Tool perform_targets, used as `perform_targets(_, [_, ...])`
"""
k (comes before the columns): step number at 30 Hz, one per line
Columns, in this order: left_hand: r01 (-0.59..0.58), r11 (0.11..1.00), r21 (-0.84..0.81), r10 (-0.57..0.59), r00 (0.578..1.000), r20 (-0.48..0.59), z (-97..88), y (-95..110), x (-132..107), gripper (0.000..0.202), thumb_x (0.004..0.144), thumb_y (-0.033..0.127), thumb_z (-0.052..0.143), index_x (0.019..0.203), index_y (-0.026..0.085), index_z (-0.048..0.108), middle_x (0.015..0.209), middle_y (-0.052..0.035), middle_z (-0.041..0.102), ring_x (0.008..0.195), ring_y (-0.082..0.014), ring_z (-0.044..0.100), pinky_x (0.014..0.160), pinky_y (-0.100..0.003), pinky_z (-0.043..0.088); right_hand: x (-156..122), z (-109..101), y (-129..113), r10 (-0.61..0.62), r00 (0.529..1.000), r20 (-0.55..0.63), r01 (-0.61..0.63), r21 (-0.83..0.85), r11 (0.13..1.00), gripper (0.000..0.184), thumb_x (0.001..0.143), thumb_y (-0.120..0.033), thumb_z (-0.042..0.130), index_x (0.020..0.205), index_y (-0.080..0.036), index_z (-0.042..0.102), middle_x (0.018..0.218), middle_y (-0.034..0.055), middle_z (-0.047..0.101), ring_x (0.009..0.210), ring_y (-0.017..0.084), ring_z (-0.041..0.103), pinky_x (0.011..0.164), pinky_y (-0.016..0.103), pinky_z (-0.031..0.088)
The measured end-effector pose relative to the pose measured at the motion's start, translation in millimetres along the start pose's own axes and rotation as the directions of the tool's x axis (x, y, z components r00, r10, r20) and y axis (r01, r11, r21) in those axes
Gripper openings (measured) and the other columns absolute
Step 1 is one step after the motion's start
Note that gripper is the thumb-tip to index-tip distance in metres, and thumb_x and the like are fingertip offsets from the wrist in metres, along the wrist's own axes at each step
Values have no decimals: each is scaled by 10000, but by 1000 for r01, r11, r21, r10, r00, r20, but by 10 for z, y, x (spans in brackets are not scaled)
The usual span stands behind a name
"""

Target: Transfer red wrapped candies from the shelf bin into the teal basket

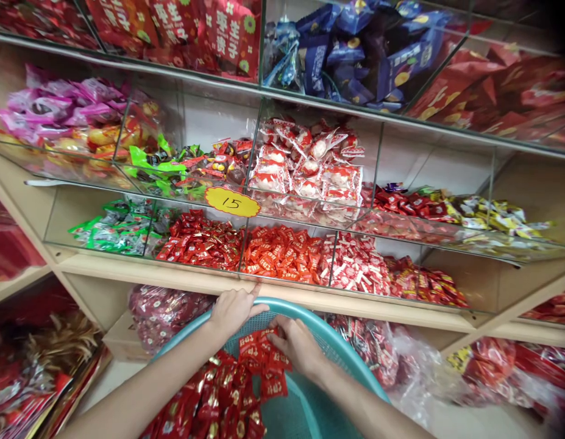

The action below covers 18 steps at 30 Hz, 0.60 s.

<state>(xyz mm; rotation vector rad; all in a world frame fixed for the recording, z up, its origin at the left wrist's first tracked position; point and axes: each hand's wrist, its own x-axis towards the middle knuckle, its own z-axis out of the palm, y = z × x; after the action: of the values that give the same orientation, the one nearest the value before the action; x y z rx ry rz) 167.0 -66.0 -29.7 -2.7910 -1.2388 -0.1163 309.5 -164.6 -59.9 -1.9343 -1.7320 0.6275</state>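
My left hand (231, 312) is over the far rim of a teal plastic basket (362, 360), its index finger stretched to the wooden shelf edge (181, 280) and its thumb apart. Nothing shows in it. Inside the basket, my right hand (300, 346) has its fingers closed on some small red candy packets (259, 350) with pale lettering. A heap of red and gold wrapped candies (209, 396) fills the basket's left side. Behind the shelf's clear front, orange-red candy packets (282, 253) lie nearest my left fingertip, with darker red candies (200, 241) to their left.
Clear dividers split the shelves into candy bins. A yellow tag (232, 201) reading 15 hangs on the middle shelf. White-and-red wrapped sweets (309, 171) sit above. Below, bagged candies (167, 314) stand left of the basket and a clear plastic bag (412, 372) lies right.
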Motion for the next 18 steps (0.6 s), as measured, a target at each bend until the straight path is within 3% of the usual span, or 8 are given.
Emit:
perform_targets(6, [-5, 1000, 17, 6, 1000, -16, 26, -8, 0, 628, 826, 577, 343, 1313, 189, 425, 799, -146, 657, 785, -302, 620, 655, -354, 435, -18, -36, -26, -20, 998, -67, 10, -143, 990, 183, 784, -339, 560, 919, -231, 620, 776, 33, 641, 736, 182, 552, 609, 247, 313])
perform_targets(11, [-1, 1000, 18, 2, 1000, -25, 62, -17, 2, 636, 825, 585, 334, 1317, 192, 420, 802, -153, 649, 791, -286, 616, 662, -333, 431, -10, -77, -62, -16, 995, -100, 6, -101, 995, 247, 848, -394, 462, 782, -215, 619, 666, 20, 623, 597, 145, 530, 556, 234, 303])
perform_targets(18, [-4, 999, 43, 5, 1000, -21, 70, -20, 8, 622, 832, 578, 326, 1304, 190, 438, 814, -147, 650, 792, -287, 613, 664, -329, 428, 13, -111, -59, -27, 989, -142, 18, -62, 998, 299, 855, -415, 436, 729, -206, 609, 604, 13, 600, 561, 136, 491, 547, 229, 297])
